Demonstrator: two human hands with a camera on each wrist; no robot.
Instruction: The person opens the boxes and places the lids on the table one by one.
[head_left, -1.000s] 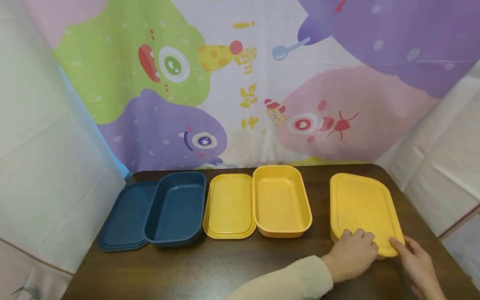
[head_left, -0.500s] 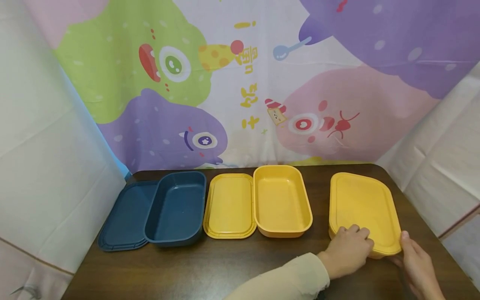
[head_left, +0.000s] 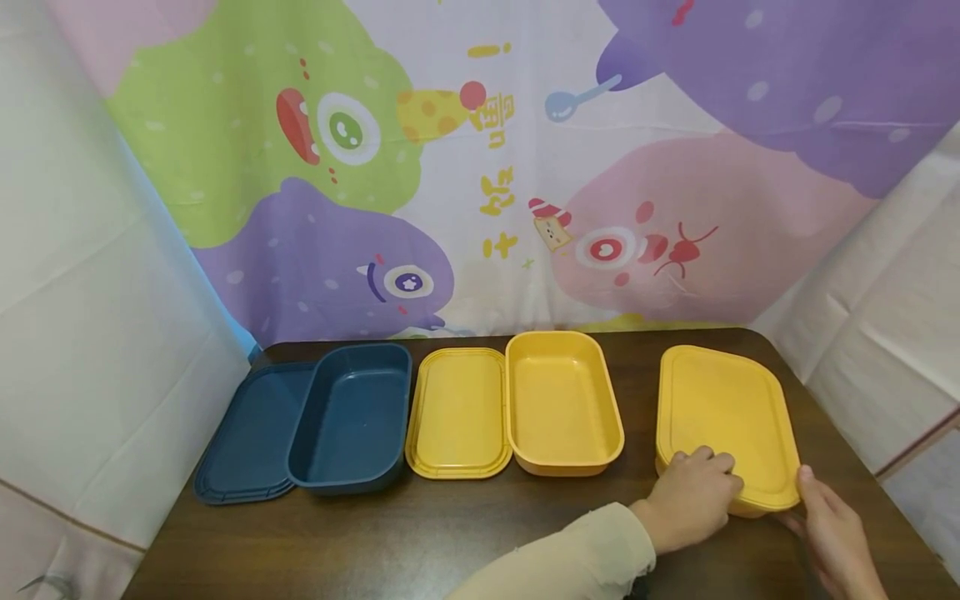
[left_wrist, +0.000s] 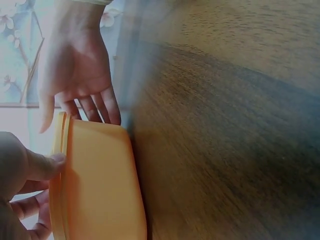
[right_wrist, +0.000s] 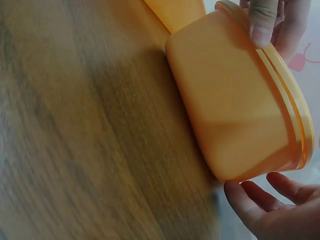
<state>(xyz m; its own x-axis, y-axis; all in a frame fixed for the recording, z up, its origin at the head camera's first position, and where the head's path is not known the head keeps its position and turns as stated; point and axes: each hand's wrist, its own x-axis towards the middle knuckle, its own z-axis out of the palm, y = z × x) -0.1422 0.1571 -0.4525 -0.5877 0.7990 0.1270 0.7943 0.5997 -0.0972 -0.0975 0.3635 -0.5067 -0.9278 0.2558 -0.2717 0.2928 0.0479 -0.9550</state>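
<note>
A yellow lunch box point(right_wrist: 225, 100) stands at the right of the table, its yellow lid point(head_left: 727, 408) on top. At the near edge my left hand point(head_left: 690, 504) grips the lid, thumb on the rim point(left_wrist: 59, 165) and fingers bent over the top. Beside the near right corner is my right hand point(head_left: 836, 529). Its thumb tip is at the lid's corner, and its loosely straight fingers reach low along the box's side, as the left wrist view shows. The inside of the box is hidden.
An uncovered yellow box point(head_left: 566, 408) stands mid-table, with a flat yellow lid point(head_left: 460, 412) at its left. Farther left are a dark blue box point(head_left: 351, 421) and a dark blue lid point(head_left: 255, 437) partly beneath it. A printed curtain point(head_left: 487, 167) hangs behind the table.
My right thumb has slid from the lid's top to its corner, and the right fingers have gone lower along the side. The covered box and my left hand have shifted slightly left.
</note>
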